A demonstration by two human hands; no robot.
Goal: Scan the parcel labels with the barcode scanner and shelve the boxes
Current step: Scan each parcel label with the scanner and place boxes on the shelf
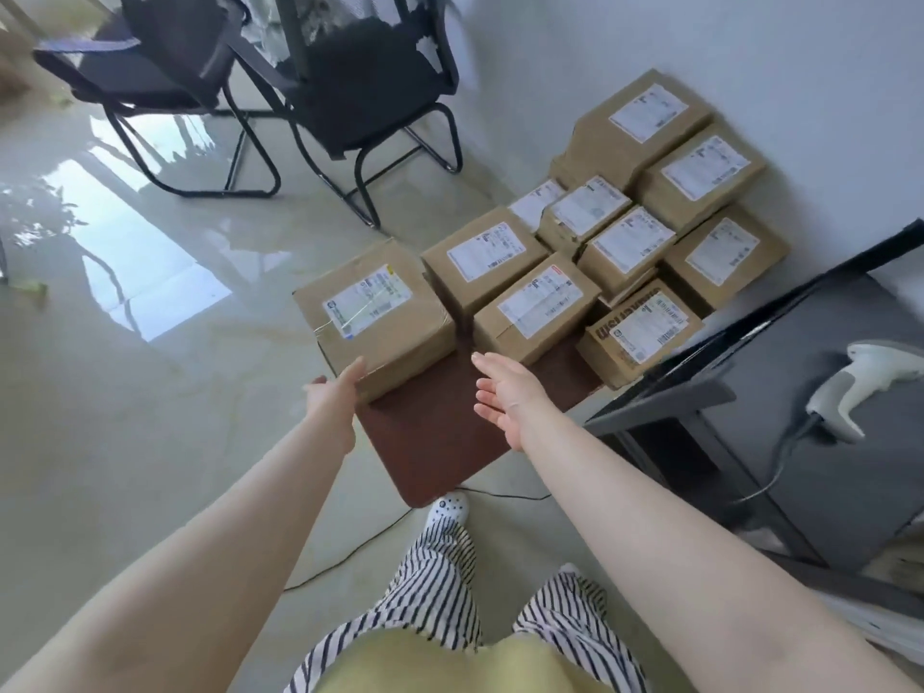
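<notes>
Reaching forward with both bare arms, the person has the left hand (332, 392) pressed flat, fingers extended, against the near left corner of a taped cardboard box (375, 317); it touches the box but does not wrap around it. The right hand (505, 397) is spread wide, palm turned inward, holding nothing, and hovers over the bare brown low platform (430, 452) just right of that box without touching it. This box sits on the far left part of the platform, its white shipping label (369, 301) facing up.

Beyond the right hand, two more labelled boxes (537, 310) stand side by side on the platform, and further out and to the right a cluster of similar labelled parcels (700, 172) is stacked against the white wall (750, 37). Well to the right of the right hand, a white barcode scanner (860, 392) lies on a dark grey desk (800, 452), its cable trailing off toward the person. A thin black cord (350, 552) runs across the glossy floor (125, 392) beneath the arms. Far ahead of the left hand stand two black mesh chairs (350, 92). Below the arms, striped trousers (440, 582) and a white clog (450, 510) are visible.
</notes>
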